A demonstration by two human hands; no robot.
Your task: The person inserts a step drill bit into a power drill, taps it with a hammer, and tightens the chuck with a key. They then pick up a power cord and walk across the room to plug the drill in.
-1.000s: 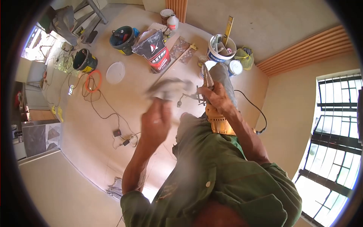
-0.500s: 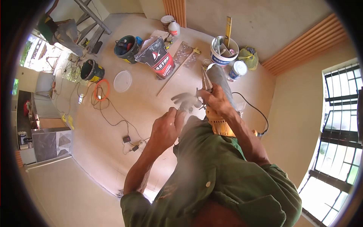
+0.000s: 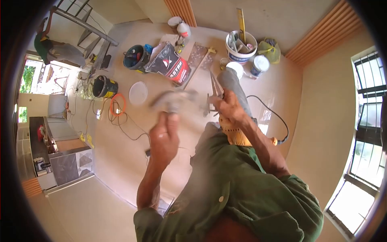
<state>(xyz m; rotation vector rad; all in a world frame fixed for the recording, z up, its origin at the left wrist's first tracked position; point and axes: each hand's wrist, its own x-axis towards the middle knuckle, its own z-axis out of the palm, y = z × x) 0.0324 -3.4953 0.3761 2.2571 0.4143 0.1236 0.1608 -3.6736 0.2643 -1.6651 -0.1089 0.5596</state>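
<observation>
A claw hammer (image 3: 172,101), smeared by motion, is gripped in my left hand (image 3: 164,135). My right hand (image 3: 229,105) is closed around a pointed metal tool (image 3: 216,85) whose exact kind I cannot make out. Beside its fingers is a small dark metal piece (image 3: 207,105), partly hidden and blurred. Under my right forearm rests a yellow power tool (image 3: 238,136) against my green shirt, its black cord (image 3: 282,115) looping away on the right. The hammer head is apart from the metal piece.
Ahead stand an Astro bag (image 3: 169,64), dark buckets (image 3: 105,86), a white tool bucket (image 3: 242,52) and a paint can (image 3: 260,65). A white lid (image 3: 138,93) lies near tangled cables (image 3: 117,105). Another person (image 3: 56,50) bends at the upper left. A barred window (image 3: 365,133) is at right.
My left hand has swung the hammer left, away from my right hand and the metal piece. My right hand keeps its grip in nearly the same place. The view has shifted slightly.
</observation>
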